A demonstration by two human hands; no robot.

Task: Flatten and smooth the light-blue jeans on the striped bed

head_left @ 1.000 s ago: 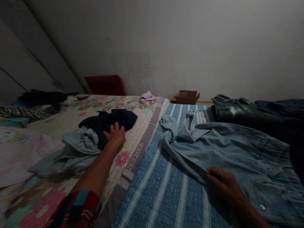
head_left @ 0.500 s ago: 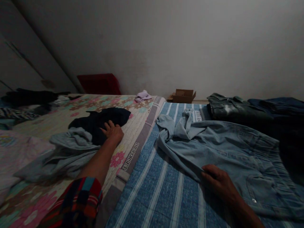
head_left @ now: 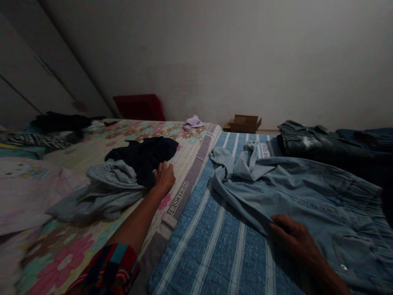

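Observation:
Light-blue jeans point(head_left: 294, 184) lie spread on the blue striped cover, with the legs bunched at the far left end and the waistband to the right. My right hand point(head_left: 291, 235) is closed on their near edge, thumb on top. On the floral cover, my left hand point(head_left: 165, 177) rests with its fingers apart at the right edge of a crumpled dark navy garment point(head_left: 147, 153). Against that garment lies a rumpled grey garment point(head_left: 107, 192), left of my forearm.
A pale pink garment point(head_left: 30, 184) and a heap of dark clothes point(head_left: 64, 123) lie at the left. Folded dark jeans point(head_left: 319, 137) are stacked at the right. A small lilac cloth point(head_left: 193, 123), a cardboard box point(head_left: 245, 123) and a red object point(head_left: 139, 107) sit near the wall.
My left hand has slid from on top of the navy garment to its near right edge. My right hand still holds the jeans. The view has turned slightly left.

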